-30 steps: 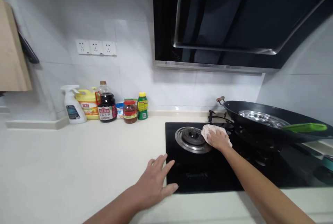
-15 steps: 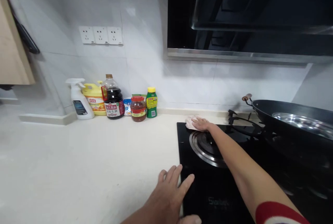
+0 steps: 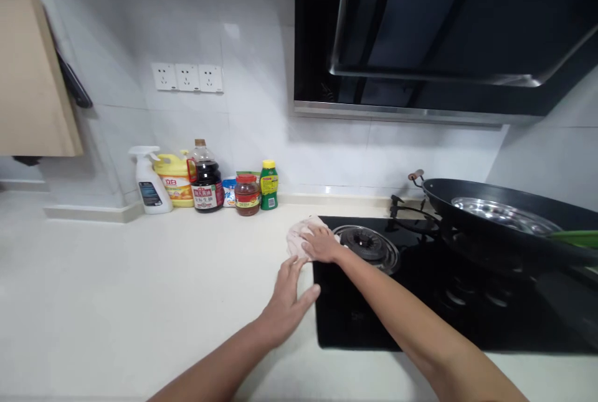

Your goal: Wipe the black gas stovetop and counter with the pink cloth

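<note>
My right hand point(image 3: 321, 242) presses a pale pinkish cloth point(image 3: 296, 239) down over the left edge of the black glass gas hob point(image 3: 346, 315). Part of the cloth lies on the white counter, and the hand covers some of it. Close by, my left hand point(image 3: 286, 300) is open with thumb and fingers apart. Its fingertips are at the near edge of the cloth; whether they touch it I cannot tell. Just right of the cloth is the left burner point(image 3: 369, 245), with a metal ring round it.
A large black wok point(image 3: 439, 193) holding a shiny metal tray point(image 3: 504, 214) stands on the right burner. At the wall stand a spray bottle point(image 3: 152, 184), yellow jug point(image 3: 175, 181), soy sauce bottle point(image 3: 207, 181), red-lidded jar point(image 3: 247, 196) and green bottle point(image 3: 269, 187). Overhead hangs a black range hood point(image 3: 420, 28).
My right hand has brought the cloth left and nearer, from the hob's back corner onto its left edge. My left hand has moved forward beside the cloth. The view has shifted right.
</note>
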Tool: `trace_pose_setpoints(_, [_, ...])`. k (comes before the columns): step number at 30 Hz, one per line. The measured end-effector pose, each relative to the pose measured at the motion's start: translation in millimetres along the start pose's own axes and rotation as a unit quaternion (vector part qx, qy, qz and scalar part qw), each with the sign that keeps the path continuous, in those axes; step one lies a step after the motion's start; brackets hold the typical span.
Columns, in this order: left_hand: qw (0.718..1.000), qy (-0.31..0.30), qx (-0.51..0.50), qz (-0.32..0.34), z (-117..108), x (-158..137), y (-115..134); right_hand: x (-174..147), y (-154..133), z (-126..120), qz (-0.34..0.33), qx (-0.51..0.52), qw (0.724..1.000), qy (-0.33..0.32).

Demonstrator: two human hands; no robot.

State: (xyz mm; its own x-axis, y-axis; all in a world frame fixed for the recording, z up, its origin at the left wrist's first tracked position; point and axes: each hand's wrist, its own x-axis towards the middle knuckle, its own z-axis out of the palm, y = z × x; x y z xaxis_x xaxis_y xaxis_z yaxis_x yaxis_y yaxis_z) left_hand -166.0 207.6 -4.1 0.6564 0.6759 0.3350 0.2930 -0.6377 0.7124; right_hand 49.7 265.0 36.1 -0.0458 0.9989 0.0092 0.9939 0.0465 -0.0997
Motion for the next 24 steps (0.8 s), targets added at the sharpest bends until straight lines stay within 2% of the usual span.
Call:
trace_pose_setpoints(4, [0.997,0.071,-0.027,0.014,0,6,-7,-70,-9,4,-0.047,0.009,0.998,0.03])
trace_pose_setpoints(8, [0.997,0.068,-0.026,0.036,-1,6,-7,-147,-3,12,-0.104,0.047,0.989,0.093])
trace_pose_setpoints(10, [0.998,0.051,-0.017,0.042,-1,4,-4,-179,7,16,-0.091,0.055,0.987,0.118])
trace_pose_setpoints(13, [0.999,0.019,-0.003,0.042,-1,0,0,-208,32,21,-0.015,0.033,0.988,0.153])
trace_pose_setpoints(16, [0.999,-0.008,0.008,0.037,-2,-2,5,-214,64,28,0.072,-0.02,0.981,0.181])
trace_pose_setpoints(18, [0.999,-0.02,0.016,0.032,-3,-3,9,-207,85,30,0.147,-0.058,0.972,0.175])
trace_pose_setpoints(21, [0.999,-0.038,0.027,0.023,-4,-3,12,-186,114,31,0.265,-0.081,0.949,0.149])
trace_pose_setpoints(24, [0.998,-0.053,0.042,0.018,-2,-3,13,-157,141,25,0.328,-0.07,0.932,0.137])
